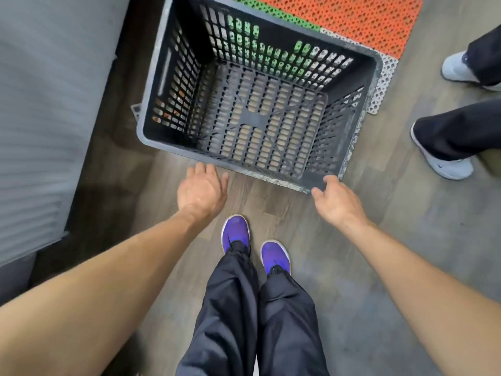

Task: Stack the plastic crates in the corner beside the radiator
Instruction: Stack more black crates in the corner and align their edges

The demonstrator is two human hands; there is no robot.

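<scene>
A dark grey perforated plastic crate (376, 69) stands empty on the floor ahead of me, its open top facing up. My left hand (202, 189) hovers just short of the crate's near rim, fingers relaxed and holding nothing. My right hand (334, 198) is at the crate's near right corner, its fingertips touching or almost touching the rim, fingers loosely extended. A white ribbed radiator (40, 118) runs along the left side.
Orange (352, 17), green (271, 13) and white (385, 77) perforated mats lie on the wood floor behind and under the crate. Another person's legs and white shoes (444, 164) stand at the right. My own purple shoes (235, 232) are below the hands.
</scene>
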